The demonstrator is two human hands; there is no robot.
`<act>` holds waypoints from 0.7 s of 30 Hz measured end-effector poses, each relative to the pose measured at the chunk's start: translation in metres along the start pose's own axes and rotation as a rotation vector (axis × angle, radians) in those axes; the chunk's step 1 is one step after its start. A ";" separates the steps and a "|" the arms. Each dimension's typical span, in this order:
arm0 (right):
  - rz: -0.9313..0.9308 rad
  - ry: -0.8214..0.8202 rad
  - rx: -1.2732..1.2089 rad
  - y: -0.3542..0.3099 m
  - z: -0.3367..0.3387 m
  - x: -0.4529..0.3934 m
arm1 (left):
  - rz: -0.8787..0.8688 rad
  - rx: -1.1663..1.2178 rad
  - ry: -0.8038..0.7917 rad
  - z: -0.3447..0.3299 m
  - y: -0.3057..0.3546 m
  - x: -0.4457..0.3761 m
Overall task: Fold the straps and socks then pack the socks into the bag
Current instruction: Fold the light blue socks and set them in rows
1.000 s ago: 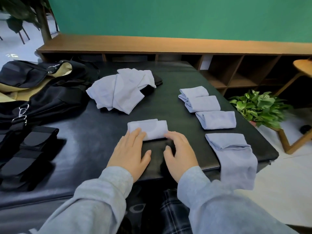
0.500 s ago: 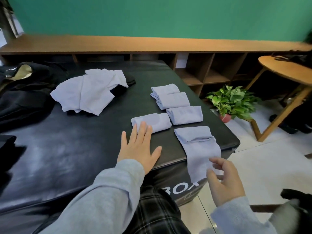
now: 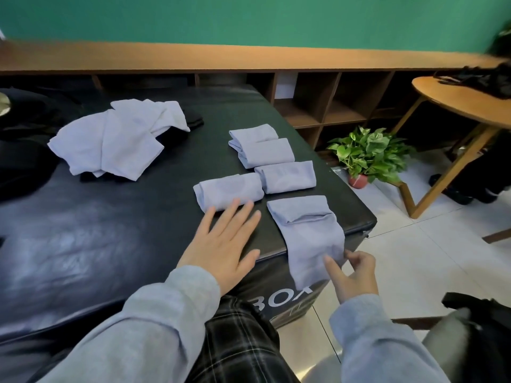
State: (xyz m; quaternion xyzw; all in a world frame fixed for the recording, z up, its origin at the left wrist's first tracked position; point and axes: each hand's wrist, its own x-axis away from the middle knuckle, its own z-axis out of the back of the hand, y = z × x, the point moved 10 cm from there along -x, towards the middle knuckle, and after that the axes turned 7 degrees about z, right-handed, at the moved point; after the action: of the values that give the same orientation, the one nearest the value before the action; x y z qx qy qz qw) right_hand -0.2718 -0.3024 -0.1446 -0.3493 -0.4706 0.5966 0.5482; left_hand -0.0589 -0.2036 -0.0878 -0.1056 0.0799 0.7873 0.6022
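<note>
Several folded light blue socks lie in a row on the black padded table [image 3: 110, 244], the nearest one [image 3: 229, 190] just beyond my left hand [image 3: 224, 241]. That hand lies flat on the table, its fingertips touching this sock's near edge. A half-folded sock [image 3: 307, 236] hangs over the table's front right corner. My right hand [image 3: 354, 275] pinches its lower right edge between thumb and fingers. A pile of unfolded socks [image 3: 110, 145] sits at the back left. Only part of the black bag [image 3: 16, 161] shows at the left edge.
A potted plant [image 3: 367, 153] stands on the floor right of the table. A round wooden side table [image 3: 464, 103] with dark items is at the far right. A low wooden shelf [image 3: 318, 106] runs along the green wall.
My view swung right. The sock I was folding now lies beside the row. My right hand left it, dropped past the table's corner and took hold of the hanging sock.
</note>
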 end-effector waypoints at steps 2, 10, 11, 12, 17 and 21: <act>0.020 -0.005 0.010 0.003 0.000 0.002 | -0.093 0.011 -0.004 -0.001 0.018 0.000; 0.180 -0.032 -0.068 -0.013 0.000 0.002 | -0.241 0.060 -0.071 -0.012 0.056 -0.005; 0.190 -0.040 -0.085 -0.017 0.000 0.003 | -0.245 0.092 -0.105 -0.012 0.057 -0.006; 0.194 -0.052 -0.112 -0.021 -0.001 0.005 | -0.245 0.106 -0.127 -0.011 0.058 -0.006; 0.146 -0.166 -0.228 -0.023 -0.003 0.015 | -0.239 0.216 -0.188 -0.017 0.054 -0.003; 0.221 -0.213 -0.115 -0.023 -0.005 0.018 | -0.240 0.241 -0.217 -0.018 0.052 -0.002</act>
State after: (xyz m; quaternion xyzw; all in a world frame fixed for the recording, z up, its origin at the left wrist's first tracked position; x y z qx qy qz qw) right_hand -0.2627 -0.2849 -0.1231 -0.3647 -0.5181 0.6590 0.4052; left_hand -0.1077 -0.2234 -0.1051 0.0440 0.0951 0.7014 0.7050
